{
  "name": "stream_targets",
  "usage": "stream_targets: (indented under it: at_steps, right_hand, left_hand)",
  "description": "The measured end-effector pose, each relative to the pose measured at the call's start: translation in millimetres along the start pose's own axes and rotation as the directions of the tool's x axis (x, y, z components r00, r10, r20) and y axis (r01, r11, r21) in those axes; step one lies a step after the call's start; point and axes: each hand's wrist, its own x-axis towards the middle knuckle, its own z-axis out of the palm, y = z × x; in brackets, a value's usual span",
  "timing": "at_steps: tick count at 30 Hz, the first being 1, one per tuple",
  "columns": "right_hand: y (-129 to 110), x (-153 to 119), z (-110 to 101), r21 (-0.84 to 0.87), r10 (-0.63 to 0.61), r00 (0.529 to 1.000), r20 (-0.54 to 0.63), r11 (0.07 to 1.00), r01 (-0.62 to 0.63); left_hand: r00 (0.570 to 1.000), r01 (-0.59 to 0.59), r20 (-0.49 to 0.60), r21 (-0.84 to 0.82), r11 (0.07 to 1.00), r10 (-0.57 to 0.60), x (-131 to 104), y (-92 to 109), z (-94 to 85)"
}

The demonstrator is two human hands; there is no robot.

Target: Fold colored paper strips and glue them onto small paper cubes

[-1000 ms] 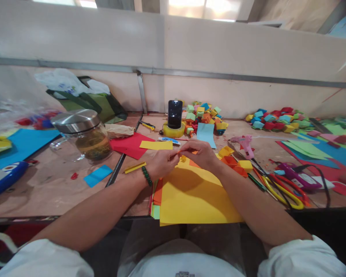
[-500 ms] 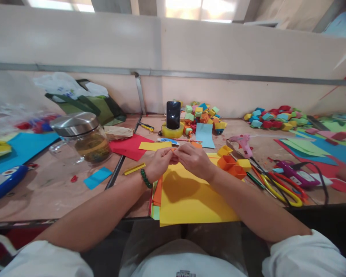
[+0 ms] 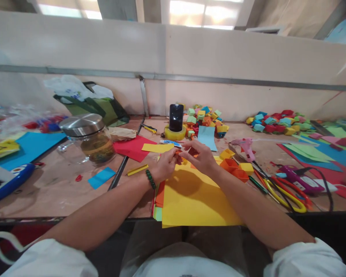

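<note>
Over the stacked yellow paper sheets (image 3: pixel 198 204), my left hand (image 3: pixel 167 164) is closed with its fingertips pinching a small piece of orange paper (image 3: pixel 178 152). Its exact shape is mostly hidden by the fingers. My right hand (image 3: pixel 203 157) is just beside it, thumb and fingers apart, its fingertips close to the orange piece; I cannot tell if they touch it. Orange paper boxes (image 3: pixel 230 165) and small yellow paper boxes (image 3: pixel 246 168) lie right of my right hand. A yellow paper strip (image 3: pixel 157 147) and a folded yellow strip (image 3: pixel 137 169) lie near my left hand.
Behind my hands, a phone (image 3: pixel 176 117) stands on a tape roll (image 3: pixel 174 134) before a pile of colored paper cubes (image 3: pixel 206 115). Scissors (image 3: pixel 285 198) and a pink glue gun (image 3: pixel 246 148) lie right. A lidded glass jug (image 3: pixel 96 148) stands left.
My right hand has drawn slightly apart from my left, and its fingers have spread. The orange piece stays in my left fingertips. The whole view has shifted slightly.
</note>
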Motion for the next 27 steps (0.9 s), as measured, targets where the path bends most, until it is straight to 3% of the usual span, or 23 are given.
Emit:
stream_targets:
  at_steps: [5, 11, 15, 18, 21, 24, 27]
  right_hand:
    - [6, -3, 1, -0.088, -0.087, 0.995, 0.041, 0.992, 0.090]
    - [3, -4, 4, 0.108, 0.079, 0.991, 0.112, 0.990, -0.091]
    - [3, -3, 4, 0.016, -0.030, 0.996, 0.079, 0.999, 0.028]
    - [3, 0, -1, -0.026, -0.020, 0.983, 0.184, 0.999, 0.026]
    - [1, 4, -4, -0.060, 0.014, 0.964, 0.266, 0.998, 0.002]
    - [1, 5, -2, -0.059, 0.039, 0.973, 0.227, 0.998, -0.026]
    - [6, 5, 3, 0.045, 0.108, 0.975, 0.196, 0.992, -0.118]
  left_hand:
    - [0.995, 0.083, 0.060, -0.123, 0.989, -0.076, 0, -6, 8.2]
    - [0.999, 0.034, 0.030, -0.055, 0.998, -0.032, 0, -6, 8.4]
    - [0.977, 0.204, 0.111, -0.257, 0.945, -0.180, 1, -5, 9.6]
    - [0.952, 0.305, 0.148, -0.350, 0.886, -0.269, 0, -1, 11.8]
    - [0.944, 0.329, 0.164, -0.389, 0.861, -0.286, -2, 4, 13.2]
    - [0.945, 0.325, 0.165, -0.387, 0.863, -0.282, -2, 8, 12.2]
    - [0.942, 0.336, 0.145, -0.375, 0.864, -0.304, -2, 9, 9.3]
